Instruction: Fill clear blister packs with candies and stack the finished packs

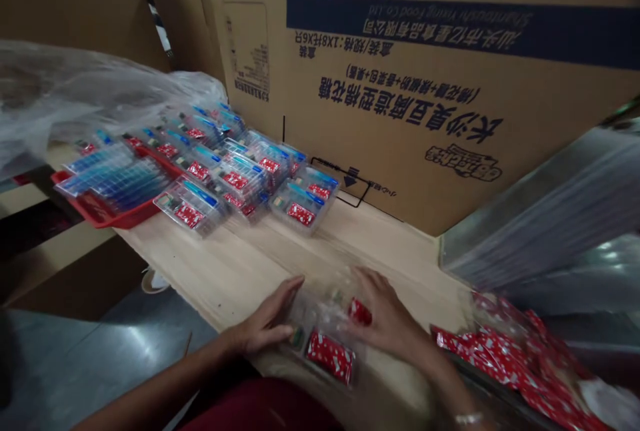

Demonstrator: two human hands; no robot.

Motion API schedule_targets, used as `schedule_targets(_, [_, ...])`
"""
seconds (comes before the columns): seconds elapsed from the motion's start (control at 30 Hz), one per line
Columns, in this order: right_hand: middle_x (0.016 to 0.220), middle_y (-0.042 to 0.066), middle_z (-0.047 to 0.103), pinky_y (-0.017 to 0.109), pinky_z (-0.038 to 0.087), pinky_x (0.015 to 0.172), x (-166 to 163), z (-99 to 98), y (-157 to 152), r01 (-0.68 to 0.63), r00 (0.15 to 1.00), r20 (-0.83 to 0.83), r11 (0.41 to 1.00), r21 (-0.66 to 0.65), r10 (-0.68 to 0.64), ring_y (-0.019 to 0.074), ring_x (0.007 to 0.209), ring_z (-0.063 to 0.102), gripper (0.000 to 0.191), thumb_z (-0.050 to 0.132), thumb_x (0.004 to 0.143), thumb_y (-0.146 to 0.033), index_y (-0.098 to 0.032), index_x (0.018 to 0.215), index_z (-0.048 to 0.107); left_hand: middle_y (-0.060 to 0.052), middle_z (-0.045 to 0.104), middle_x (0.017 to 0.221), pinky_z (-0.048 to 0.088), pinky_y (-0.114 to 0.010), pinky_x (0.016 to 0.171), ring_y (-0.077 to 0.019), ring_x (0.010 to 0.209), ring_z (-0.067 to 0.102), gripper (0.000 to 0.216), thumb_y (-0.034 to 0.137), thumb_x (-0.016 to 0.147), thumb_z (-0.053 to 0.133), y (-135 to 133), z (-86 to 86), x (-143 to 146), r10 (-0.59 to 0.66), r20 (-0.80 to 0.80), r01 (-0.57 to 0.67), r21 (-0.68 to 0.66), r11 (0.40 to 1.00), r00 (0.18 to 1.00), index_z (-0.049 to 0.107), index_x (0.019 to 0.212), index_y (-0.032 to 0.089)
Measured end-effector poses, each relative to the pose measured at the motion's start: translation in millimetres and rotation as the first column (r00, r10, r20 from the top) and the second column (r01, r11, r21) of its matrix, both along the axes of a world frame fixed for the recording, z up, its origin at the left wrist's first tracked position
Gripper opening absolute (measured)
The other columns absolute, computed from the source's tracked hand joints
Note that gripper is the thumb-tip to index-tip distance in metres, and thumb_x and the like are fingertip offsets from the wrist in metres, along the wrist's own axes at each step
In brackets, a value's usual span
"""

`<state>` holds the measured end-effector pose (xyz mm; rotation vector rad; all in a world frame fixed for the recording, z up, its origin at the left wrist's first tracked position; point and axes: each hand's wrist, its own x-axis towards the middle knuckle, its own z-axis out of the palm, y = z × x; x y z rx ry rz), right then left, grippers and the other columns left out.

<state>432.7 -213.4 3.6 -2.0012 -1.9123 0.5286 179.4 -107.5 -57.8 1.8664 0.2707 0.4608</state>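
Note:
My left hand (267, 321) lies against the left side of a clear plastic pack (327, 337) on the wooden table (240, 264), fingers stretched along its edge. My right hand (387, 317) rests on the pack's right side, its fingers curled over a small red packet (359, 311). A second red patterned packet (330, 355) shows inside the pack near the front. Motion blur smears both hands and the pack.
Several filled clear packs (235, 177) sit in rows at the back left, some in a red tray (105, 211). A large printed cardboard box (425, 84) stands behind. Red patterned packets (505, 351) pile at the right under stacked clear trays (550, 224). A plastic bag (65, 91) lies far left.

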Motion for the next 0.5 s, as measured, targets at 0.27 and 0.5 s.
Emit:
schedule_targets(0.27, [0.143,0.016,0.033,0.056,0.023,0.106,-86.7,-4.1,-18.8,0.026,1.000,0.021,0.993,-0.111,-0.024,0.0386,0.128,0.030,0.100,0.076,0.053,-0.043,-0.019,0.140,0.034,-0.008,0.021,0.151,0.013,-0.046,0.114,-0.0284,0.138,0.018,0.073,0.046,0.084,0.050,-20.0,9.7,2.6,0.150,-0.165,-0.180,-0.189,0.965,0.975,0.017,0.144,0.021])
schedule_targets(0.5, [0.148,0.014,0.026,0.044,0.027,0.109,-38.8,-59.3,-56.1,0.261,0.929,-0.279,0.965,0.024,-0.244,0.0276,0.136,0.024,0.072,0.047,0.082,-0.050,-0.015,0.141,0.027,-0.013,0.037,0.142,0.028,-0.049,0.108,-0.0317,0.129,0.035,0.076,0.049,0.076,0.058,-33.1,2.7,-2.9,0.305,-0.247,-0.340,-0.113,0.934,0.920,0.030,0.140,0.018])
